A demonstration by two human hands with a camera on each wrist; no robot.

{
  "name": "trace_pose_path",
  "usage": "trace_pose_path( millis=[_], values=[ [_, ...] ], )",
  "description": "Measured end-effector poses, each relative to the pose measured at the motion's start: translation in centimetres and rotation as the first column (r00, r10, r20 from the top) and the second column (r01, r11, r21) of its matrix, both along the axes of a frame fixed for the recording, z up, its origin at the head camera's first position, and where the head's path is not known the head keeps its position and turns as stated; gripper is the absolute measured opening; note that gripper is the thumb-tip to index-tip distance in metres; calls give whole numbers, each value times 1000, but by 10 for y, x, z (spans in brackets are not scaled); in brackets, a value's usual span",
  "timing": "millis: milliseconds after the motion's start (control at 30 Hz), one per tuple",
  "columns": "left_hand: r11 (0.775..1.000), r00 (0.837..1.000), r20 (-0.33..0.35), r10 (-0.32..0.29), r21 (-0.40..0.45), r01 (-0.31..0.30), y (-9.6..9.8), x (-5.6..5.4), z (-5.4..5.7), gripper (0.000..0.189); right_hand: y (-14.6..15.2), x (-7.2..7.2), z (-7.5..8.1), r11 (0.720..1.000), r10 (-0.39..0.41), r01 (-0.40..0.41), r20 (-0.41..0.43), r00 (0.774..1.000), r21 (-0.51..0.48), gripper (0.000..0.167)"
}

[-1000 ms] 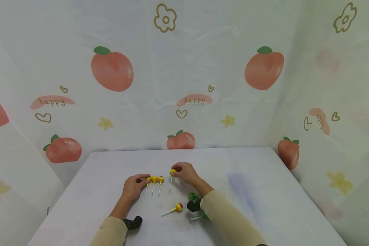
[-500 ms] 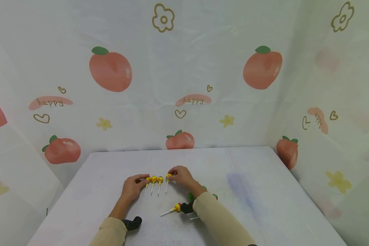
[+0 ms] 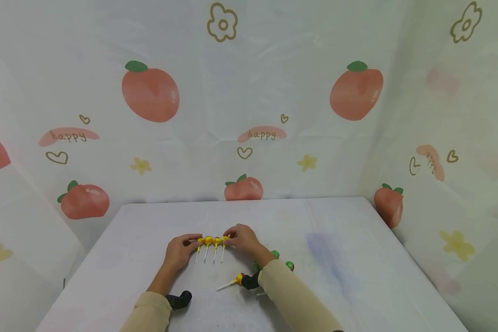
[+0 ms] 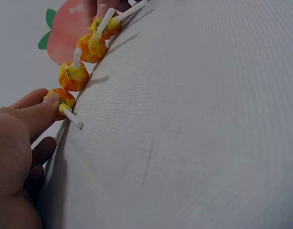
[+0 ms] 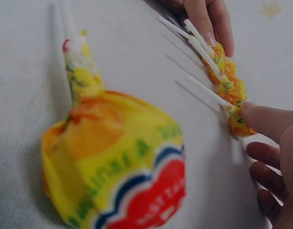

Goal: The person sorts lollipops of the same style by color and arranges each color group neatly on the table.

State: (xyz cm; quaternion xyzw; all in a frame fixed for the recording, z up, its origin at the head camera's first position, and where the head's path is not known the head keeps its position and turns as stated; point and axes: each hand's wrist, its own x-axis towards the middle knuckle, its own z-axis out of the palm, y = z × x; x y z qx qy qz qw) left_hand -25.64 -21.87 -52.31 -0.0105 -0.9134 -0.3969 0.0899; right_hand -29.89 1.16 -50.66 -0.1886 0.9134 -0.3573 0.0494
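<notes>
Several yellow-wrapped lollipops stand side by side in a row, white sticks toward me. In the head view my left hand (image 3: 178,252) pinches the head of the leftmost lollipop (image 4: 65,101) between thumb and finger. At the other end, my right hand (image 3: 244,240) pinches the head of the rightmost lollipop (image 5: 238,121). Between the hands sit two more, a left-middle lollipop (image 4: 73,76) and a right-middle lollipop (image 4: 92,47). Their heads are touching or nearly so. A loose yellow lollipop (image 5: 113,162) lies nearer me, partly behind the right wrist camera in the head view.
Green-wrapped lollipops, such as one behind the right forearm (image 3: 275,254) and another beside it (image 3: 290,265), lie partly hidden by the right sleeve (image 3: 294,295). The white table (image 3: 149,221) meets a fruit-printed backdrop (image 3: 199,161).
My right hand has moved left with its yellow lollipop, bringing it up to the row's right end. My left hand has kept its place. More green lollipops show past the right sleeve.
</notes>
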Motion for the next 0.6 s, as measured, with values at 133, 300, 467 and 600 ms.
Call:
trace_pose_path(
  millis=[133,300,467,600],
  values=[
    [1000,1000,0,2,2,-2,0,0,0,25,-1,0,0,1000,-5,5,10,1000,11,21],
    [1000,1000,-5,5,10,-5,1,2,1,25,-2,-1,-1,1000,-10,9,30,999,3,22],
    [1000,1000,2,5,10,-5,1,2,2,25,-1,-1,-1,1000,-11,11,32,999,2,22],
    [1000,1000,7,5,19,-5,1,1,1,25,0,-1,0,1000,-9,9,30,1000,-2,18]
  ],
)
